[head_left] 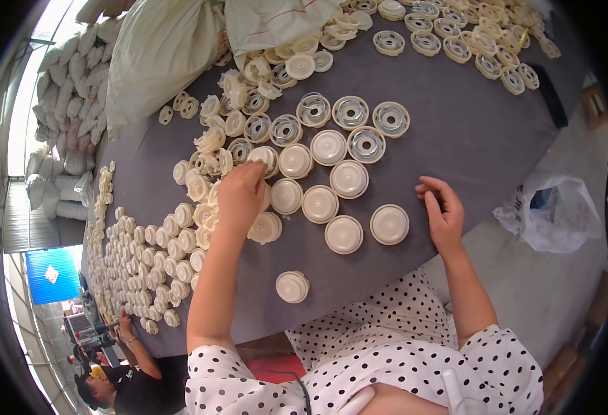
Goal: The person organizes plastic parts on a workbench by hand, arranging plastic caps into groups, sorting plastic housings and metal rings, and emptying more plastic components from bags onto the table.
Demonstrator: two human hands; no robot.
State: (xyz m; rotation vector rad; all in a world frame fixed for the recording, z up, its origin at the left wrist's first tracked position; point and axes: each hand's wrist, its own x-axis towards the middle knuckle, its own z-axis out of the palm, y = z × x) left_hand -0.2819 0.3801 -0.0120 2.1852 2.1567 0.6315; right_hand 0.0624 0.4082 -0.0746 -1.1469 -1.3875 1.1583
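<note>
Closely bunched, the fingertips of the left hand (240,194) touched a round cream cap (269,156) near the middle of the worktop (470,152); whether they were clamped on it or only rested there, one could not tell. The right hand (445,216) held nothing, its thumb and lightly curled fingers apart, above the near edge toward the right.

Between the hands lay a loose cluster of cream-faced discs (320,204), some touching, some slightly apart. One single disc (389,224) sat nearest the right hand, and a lone disc (292,286) lay by itself closer to the near edge. Just beyond the cluster, toward the far edge, were metal-centred rings (350,113), facing up.

Left of the left hand, loose cream parts (210,140) were heaped at various tilts, and beyond them many small capped pieces (158,259) spread in rough rows toward the left edge. A pale sack (165,62) stood at the far edge; more metal-centred pieces (425,43) covered the far right corner, near a black bar (549,97) along the right edge.

Past the worktop, a translucent plastic bag (560,218) showed at right, while at lower left a co-worker (144,384) in dark clothing reached toward the left end.
</note>
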